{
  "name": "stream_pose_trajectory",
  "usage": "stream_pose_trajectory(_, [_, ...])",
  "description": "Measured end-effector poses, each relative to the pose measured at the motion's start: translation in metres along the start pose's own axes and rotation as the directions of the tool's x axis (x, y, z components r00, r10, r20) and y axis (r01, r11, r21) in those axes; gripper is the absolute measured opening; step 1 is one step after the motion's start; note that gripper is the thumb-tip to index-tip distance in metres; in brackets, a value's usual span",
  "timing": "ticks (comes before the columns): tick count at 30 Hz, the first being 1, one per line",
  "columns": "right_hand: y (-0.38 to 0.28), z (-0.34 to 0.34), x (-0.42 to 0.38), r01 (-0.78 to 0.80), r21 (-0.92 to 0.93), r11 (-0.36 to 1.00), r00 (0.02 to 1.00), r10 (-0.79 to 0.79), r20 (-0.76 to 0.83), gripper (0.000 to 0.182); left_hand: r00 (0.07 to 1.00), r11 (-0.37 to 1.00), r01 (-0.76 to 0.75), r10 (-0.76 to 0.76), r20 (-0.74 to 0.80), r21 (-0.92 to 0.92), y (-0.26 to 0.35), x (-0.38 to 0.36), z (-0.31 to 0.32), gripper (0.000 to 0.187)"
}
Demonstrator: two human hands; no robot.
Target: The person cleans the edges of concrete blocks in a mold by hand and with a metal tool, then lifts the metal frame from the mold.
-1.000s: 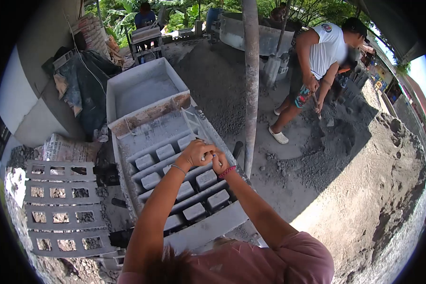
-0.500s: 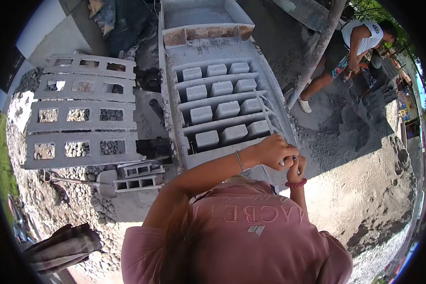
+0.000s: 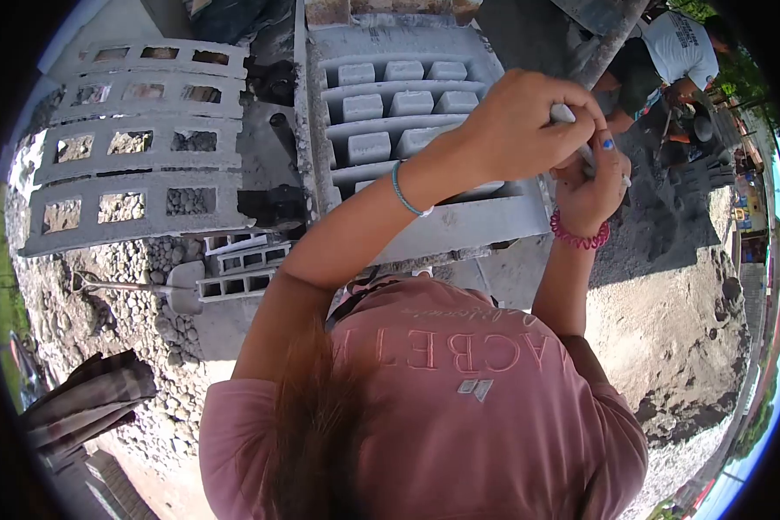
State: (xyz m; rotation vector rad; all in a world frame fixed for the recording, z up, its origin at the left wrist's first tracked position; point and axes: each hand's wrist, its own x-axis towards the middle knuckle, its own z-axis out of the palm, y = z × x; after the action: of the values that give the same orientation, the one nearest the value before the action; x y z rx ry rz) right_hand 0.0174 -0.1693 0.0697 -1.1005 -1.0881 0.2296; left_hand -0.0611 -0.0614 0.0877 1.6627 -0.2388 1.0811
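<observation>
My left hand [image 3: 529, 126], with a teal band at the wrist, is closed round a grey bar [image 3: 562, 113], whose end pokes out between thumb and fingers. Touching it on the right, my right hand [image 3: 596, 186], with a pink coil bracelet, has its fingers curled on the same bar, most of which is hidden. Behind the hands lies a grey metal mould [image 3: 315, 130] with rows of rectangular blocks [image 3: 368, 147] between its dividers. My left hand and forearm cover part of its lower rows.
Hollow grey frames [image 3: 134, 185] stand left of the mould. Below them are a shovel [image 3: 185, 289], small hollow blocks [image 3: 238, 286] and gravel. A striped cloth [image 3: 91, 403] hangs at lower left. At upper right, a person in a white shirt [image 3: 680, 48] bends near a slanted pole [image 3: 620, 43].
Both hands have risen in the view and look larger, still together. The mould and frames sit higher in the picture. The person at upper right has bent further over.
</observation>
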Motion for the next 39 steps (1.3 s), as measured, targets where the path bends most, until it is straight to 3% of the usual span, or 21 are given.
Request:
stream_pose_trajectory(5, [-0.008, 0.013, 0.051, -0.119, 0.162, 0.979, 0.977, 0.087, 0.196, 0.036, 0.989, 0.982, 0.116, -0.127, -0.069, -0.152, 0.000, 0.026, -0.018, 0.019])
stream_pose_trajectory(8, [0.005, 0.012, 0.066, -0.206, 0.193, 0.959, 0.956, 0.155, 0.250, 0.033, 0.986, 0.990, 0.046, -0.024, -0.168, 0.131, -0.004, 0.027, -0.023, 0.023])
stream_pose_trajectory(9, [0.019, 0.010, 0.067, -0.189, 0.206, 0.960, 0.954, 0.129, 0.272, 0.031, 0.973, 0.981, 0.137, -0.108, -0.203, 0.136, -0.009, 0.023, -0.022, 0.025])
stream_pose_trajectory(10, [0.029, 0.011, 0.066, -0.258, 0.171, 0.951, 0.938, 0.204, 0.280, 0.031, 0.963, 0.977, 0.166, -0.131, -0.236, 0.132, -0.018, 0.018, -0.025, 0.025])
stream_pose_trajectory(13, [0.046, 0.014, 0.068, -0.194, 0.126, 0.973, 0.918, 0.135, 0.374, 0.029, 0.908, 0.967, 0.252, -0.218, -0.357, 0.050, -0.028, 0.011, -0.028, 0.022])
stream_pose_trajectory(17, [0.056, 0.004, 0.076, -0.167, 0.231, 0.959, 0.925, 0.072, 0.373, 0.025, 0.944, 0.955, 0.142, -0.052, -0.327, 0.259, -0.041, 0.013, -0.022, 0.024])
stream_pose_trajectory(19, [0.064, 0.000, 0.084, -0.108, 0.310, 0.945, 0.953, 0.010, 0.303, 0.026, 0.936, 0.953, 0.173, -0.080, -0.342, 0.251, -0.045, 0.020, -0.014, 0.024])
stream_pose_trajectory(22, [0.073, -0.021, 0.095, -0.187, 0.221, 0.957, 0.930, 0.100, 0.355, 0.028, 0.935, 0.949, 0.197, -0.107, -0.339, 0.245, -0.052, 0.035, -0.003, 0.024])
stream_pose_trajectory(23, [0.072, -0.021, 0.096, -0.146, 0.270, 0.952, 0.960, 0.070, 0.272, 0.036, 0.935, 0.949, 0.201, -0.112, -0.336, 0.243, -0.054, 0.040, 0.003, 0.023])
stream_pose_trajectory(26, [0.101, -0.060, 0.108, -0.245, 0.595, 0.765, 0.862, -0.110, 0.495, 0.043, 0.853, 0.907, 0.414, -0.358, -0.380, 0.075, -0.057, 0.057, 0.026, 0.018])
stream_pose_trajectory(29, [0.090, -0.075, 0.097, -0.267, 0.700, 0.663, 0.943, 0.031, 0.330, 0.051, 0.919, 0.907, 0.320, -0.227, -0.323, 0.274, -0.065, 0.064, 0.045, 0.016])
stream_pose_trajectory(31, [0.105, -0.102, 0.091, -0.372, 0.400, 0.838, 0.922, 0.286, 0.260, 0.050, 0.965, 0.892, 0.165, -0.057, -0.257, 0.422, -0.066, 0.065, 0.056, 0.015])
stream_pose_trajectory(32, [0.113, -0.114, 0.086, -0.432, 0.230, 0.872, 0.899, 0.397, 0.183, 0.050, 0.976, 0.871, 0.048, 0.062, -0.207, 0.489, -0.067, 0.062, 0.059, 0.017])
stream_pose_trajectory(33, [0.115, -0.121, 0.078, -0.567, 0.294, 0.770, 0.823, 0.512, 0.245, 0.047, 0.973, 0.835, -0.073, 0.180, -0.146, 0.546, -0.068, 0.057, 0.064, 0.018])
stream_pose_trajectory(35, [0.113, -0.130, 0.056, -0.778, 0.384, 0.497, 0.624, 0.681, 0.382, 0.043, 0.973, 0.851, -0.195, 0.232, -0.014, 0.487, -0.067, 0.039, 0.080, 0.016])
stream_pose_trajectory(36, [0.110, -0.133, 0.044, -0.851, 0.405, 0.335, 0.505, 0.732, 0.457, 0.041, 0.956, 0.820, -0.294, 0.257, 0.142, 0.492, -0.070, 0.026, 0.084, 0.016])
stream_pose_trajectory(37, [0.109, -0.135, 0.035, -0.898, 0.408, 0.163, 0.379, 0.758, 0.531, 0.039, 0.915, 0.786, -0.391, 0.278, 0.292, 0.479, -0.075, 0.010, 0.088, 0.017])
stream_pose_trajectory(39, [0.118, -0.142, 0.020, -0.917, 0.397, -0.030, 0.230, 0.774, 0.589, 0.037, 0.828, 0.710, -0.528, 0.310, 0.467, 0.465, -0.096, -0.029, 0.095, 0.022])
